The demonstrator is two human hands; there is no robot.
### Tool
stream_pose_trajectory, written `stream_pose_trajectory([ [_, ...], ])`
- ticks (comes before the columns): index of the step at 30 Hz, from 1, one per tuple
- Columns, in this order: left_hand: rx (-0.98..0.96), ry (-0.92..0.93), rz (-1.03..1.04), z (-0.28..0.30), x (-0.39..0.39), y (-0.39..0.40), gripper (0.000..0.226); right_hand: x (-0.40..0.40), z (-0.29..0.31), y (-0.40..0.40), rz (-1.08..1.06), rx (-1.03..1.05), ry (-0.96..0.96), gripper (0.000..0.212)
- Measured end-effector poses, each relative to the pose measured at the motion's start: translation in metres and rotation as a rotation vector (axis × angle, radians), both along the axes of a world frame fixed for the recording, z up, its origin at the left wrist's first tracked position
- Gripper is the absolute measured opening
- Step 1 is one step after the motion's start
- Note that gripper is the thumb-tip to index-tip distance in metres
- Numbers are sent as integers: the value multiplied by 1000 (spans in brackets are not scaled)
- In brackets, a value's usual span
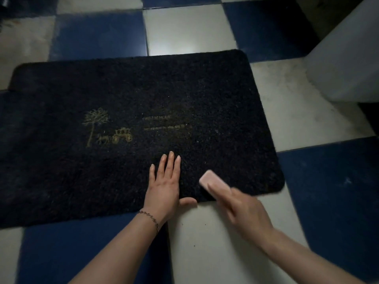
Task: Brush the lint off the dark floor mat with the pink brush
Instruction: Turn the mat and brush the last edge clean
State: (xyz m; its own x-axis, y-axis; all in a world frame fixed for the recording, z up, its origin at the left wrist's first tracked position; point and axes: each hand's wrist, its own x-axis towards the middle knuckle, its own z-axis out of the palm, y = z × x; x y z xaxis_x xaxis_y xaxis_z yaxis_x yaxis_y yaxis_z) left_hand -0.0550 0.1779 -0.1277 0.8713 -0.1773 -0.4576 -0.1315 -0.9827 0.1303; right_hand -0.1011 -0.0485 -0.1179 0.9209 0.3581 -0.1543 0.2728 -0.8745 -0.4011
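- the mat (127, 103) lies flat on the floor (205, 238), a dark rectangle with rounded corners, slightly askew to the blue and white checker tiles.
- a gold tree, a horse and carriage, and two lines of gold lettering too faint to read sit on the mat's middle.
- pale specks of lint (198, 141) dot the mat's right half, mostly between the lettering and the near right corner.
- the left hand (164, 187) presses flat on the mat at its near edge, fingers straight and close together, thumb spread out along the edge toward the brush; its grip is wide and holds nothing.
- a thin chain bracelet (150, 219) circles the left wrist.
- the right hand (244, 212) holds the brush (213, 181) from above, fingers curled over its back; the hand is blurred, so finger placement is unclear.
- the brush is a pink block, tilted, its dark underside down on the mat near the near right corner, just beside the left hand.
- a few dark crumbs (205, 224) lie on the white tile between the two forearms.
- a white boxy thing (344, 64) stands on the floor by the mat's far right corner, apart from it.
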Motion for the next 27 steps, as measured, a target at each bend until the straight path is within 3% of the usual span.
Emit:
stream_pose_trajectory([
  [2,3,-3,-3,0,0,1,128,-10,0,-1,26,-4,22,77],
  [5,-6,8,-1,2,-1,1,128,6,-2,-10,22,21,-53,64],
  [7,-7,10,-2,2,0,1,128,33,1,-18,-112,34,-106,54],
  [11,-6,18,-1,2,0,0,127,78,4,-32,-368,17,-17,47],
  [13,-2,11,1,2,0,0,127,74,5,-28,-343,19,-30,49],
  [16,-1,6,3,2,0,0,128,30,2,-17,-117,27,-38,54],
  [19,-5,11,10,2,1,0,127,-3,3,-12,6,-33,9,72],
  [21,-1,16,6,4,1,0,127,2,4,-16,4,-52,-23,75],
  [24,-9,23,6,4,1,1,128,32,4,-15,-55,-34,-119,54],
  [27,-33,57,1,4,2,2,129,73,4,1,-213,42,-61,49],
])
